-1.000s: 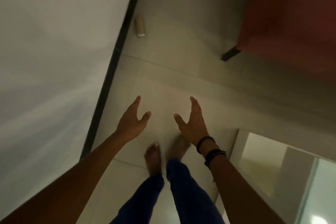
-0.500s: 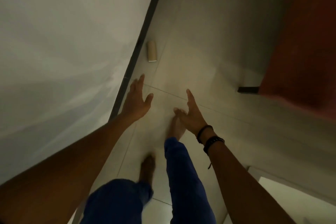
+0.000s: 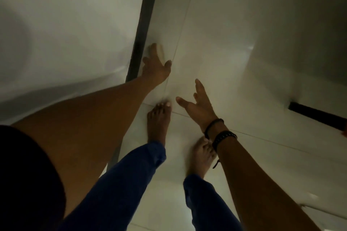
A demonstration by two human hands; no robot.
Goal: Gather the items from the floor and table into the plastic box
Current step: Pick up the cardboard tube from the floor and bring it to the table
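A small beige cardboard roll [image 3: 161,52] lies on the pale tiled floor beside the dark skirting strip of the wall. My left hand [image 3: 156,65] is stretched out over it with fingers spread, covering most of the roll; I cannot tell whether it touches. My right hand [image 3: 197,103], with dark bracelets on the wrist, hovers open lower and to the right, holding nothing. The plastic box is out of view.
A white wall [image 3: 65,24] fills the left side, edged by a dark skirting strip [image 3: 143,24]. A dark furniture leg [image 3: 317,116] shows at the right. My bare feet [image 3: 158,122] and blue trousers stand on the tiles below the hands.
I have stepped forward toward the roll. My left hand has reached out from short of the roll to over it, now hiding most of it. The right hand stays open.
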